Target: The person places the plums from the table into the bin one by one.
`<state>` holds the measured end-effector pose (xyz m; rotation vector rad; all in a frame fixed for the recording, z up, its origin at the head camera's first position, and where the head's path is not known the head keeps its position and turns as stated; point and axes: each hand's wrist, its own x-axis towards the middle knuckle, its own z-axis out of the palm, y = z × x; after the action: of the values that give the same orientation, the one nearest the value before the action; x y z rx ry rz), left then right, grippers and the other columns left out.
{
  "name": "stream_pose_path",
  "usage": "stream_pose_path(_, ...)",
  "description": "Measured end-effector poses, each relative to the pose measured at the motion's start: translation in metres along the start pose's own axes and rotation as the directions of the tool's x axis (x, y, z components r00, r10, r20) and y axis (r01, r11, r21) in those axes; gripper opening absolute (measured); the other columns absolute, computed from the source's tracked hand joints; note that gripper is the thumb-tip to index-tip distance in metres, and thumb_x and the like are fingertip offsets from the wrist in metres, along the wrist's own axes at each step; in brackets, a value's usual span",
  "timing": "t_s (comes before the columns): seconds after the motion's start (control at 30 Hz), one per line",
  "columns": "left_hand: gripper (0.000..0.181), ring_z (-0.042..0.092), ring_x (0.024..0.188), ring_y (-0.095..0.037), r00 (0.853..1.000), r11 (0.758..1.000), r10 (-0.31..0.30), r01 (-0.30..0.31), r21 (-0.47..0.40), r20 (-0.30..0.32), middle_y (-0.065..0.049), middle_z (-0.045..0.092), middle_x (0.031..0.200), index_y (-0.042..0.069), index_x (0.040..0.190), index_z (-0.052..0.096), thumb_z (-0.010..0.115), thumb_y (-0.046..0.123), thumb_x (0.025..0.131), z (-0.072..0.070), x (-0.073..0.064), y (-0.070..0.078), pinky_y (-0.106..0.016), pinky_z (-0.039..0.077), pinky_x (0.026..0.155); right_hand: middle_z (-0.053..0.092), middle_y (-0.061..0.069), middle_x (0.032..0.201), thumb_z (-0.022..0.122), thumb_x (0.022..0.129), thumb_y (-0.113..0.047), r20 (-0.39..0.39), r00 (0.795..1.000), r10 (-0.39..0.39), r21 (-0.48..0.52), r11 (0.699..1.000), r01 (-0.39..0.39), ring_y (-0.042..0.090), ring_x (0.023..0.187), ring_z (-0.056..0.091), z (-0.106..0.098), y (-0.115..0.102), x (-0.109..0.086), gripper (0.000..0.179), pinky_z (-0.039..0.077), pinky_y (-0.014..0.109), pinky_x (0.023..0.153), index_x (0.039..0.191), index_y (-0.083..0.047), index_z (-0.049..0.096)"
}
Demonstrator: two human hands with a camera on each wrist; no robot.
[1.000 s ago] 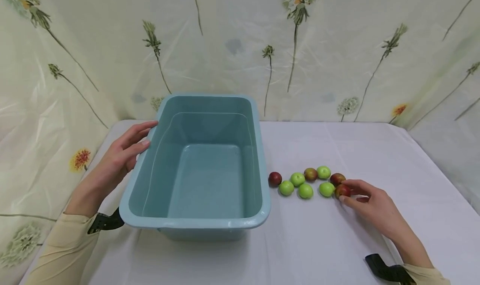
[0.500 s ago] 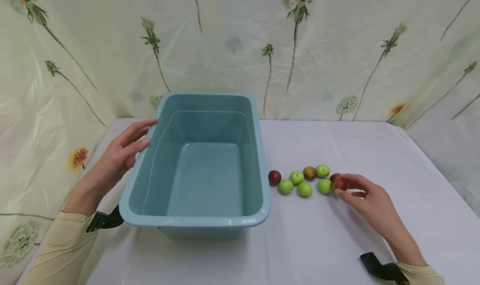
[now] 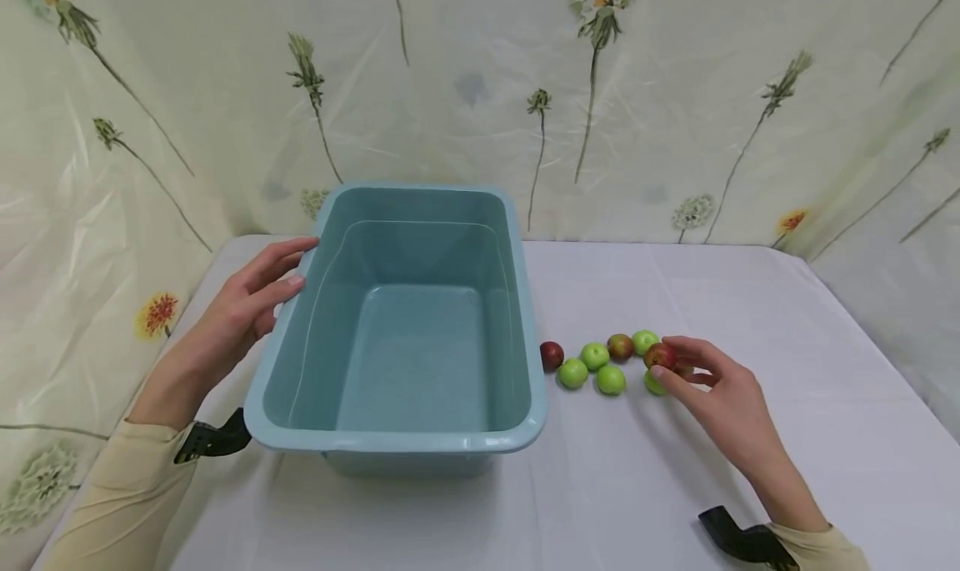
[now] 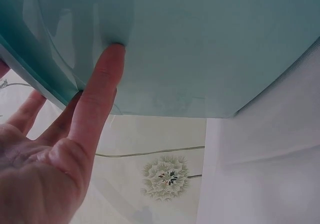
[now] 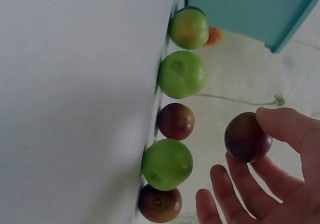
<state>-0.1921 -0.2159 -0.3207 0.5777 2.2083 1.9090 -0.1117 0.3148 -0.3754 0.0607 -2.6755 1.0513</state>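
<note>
A large light-blue plastic tub (image 3: 397,443) stands left of the middle of the head view, and its floor is bare. My left hand (image 3: 240,317) rests on its left rim; in the left wrist view a straight finger (image 4: 102,86) touches the outer wall. My right hand (image 3: 731,400) pinches a dark-red plum (image 3: 660,355) between thumb and fingertips. That plum is raised off the table, as the right wrist view shows. Under and beside it lie several green plums (image 3: 611,379) and red plums (image 3: 552,356), one partly hidden behind the right hand.
A white cloth covers the table (image 3: 600,504). Behind it and at the sides hangs a floral plastic curtain (image 3: 465,104). The loose plums lie in an uneven row just right of the tub. Each wrist wears a black strap (image 3: 742,538).
My right hand has lifted the red plum from the right end of the row and moved it left and up. The left hand stays on the rim.
</note>
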Motion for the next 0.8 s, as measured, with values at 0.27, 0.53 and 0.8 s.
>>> stream_pose_path(0.27,0.048,0.061,0.11,-0.023,1.0,1.0,0.004,-0.004,0.006,0.0,-0.011,0.033,0.151,0.023,0.152,0.035,0.044,0.026,0.105,0.0,-0.001,0.0,-0.036,0.055,0.08,0.065,0.005,0.116,0.072,0.092,-0.027,-0.029,1.0,0.009,0.055,0.998,-0.007,0.005,0.097,0.058,0.005,-0.015,0.003,0.042,0.046,0.014,0.073,0.131,-0.016,0.062)
stream_pose_path(0.53,0.048,0.06,0.111,-0.024,1.0,1.0,0.011,-0.011,0.0,0.007,-0.01,0.033,0.151,0.023,0.152,0.035,0.044,0.027,0.105,0.001,0.0,-0.001,-0.037,0.055,0.081,0.065,0.002,0.113,0.07,0.093,-0.031,-0.02,1.0,0.007,0.088,0.996,-0.006,0.016,0.086,0.061,0.009,-0.028,0.009,0.04,0.047,0.019,0.066,0.13,-0.02,0.062)
stream_pose_path(0.8,0.049,0.062,0.11,-0.023,1.0,1.0,0.016,-0.016,0.012,0.002,-0.011,0.032,0.152,0.023,0.152,0.034,0.044,0.027,0.105,0.001,-0.001,-0.001,-0.038,0.056,0.079,0.065,0.0,0.113,0.071,0.093,-0.027,-0.03,0.996,-0.079,0.108,0.991,0.082,0.011,0.098,0.059,0.016,-0.04,0.017,0.041,0.047,0.018,0.077,0.132,-0.018,0.061)
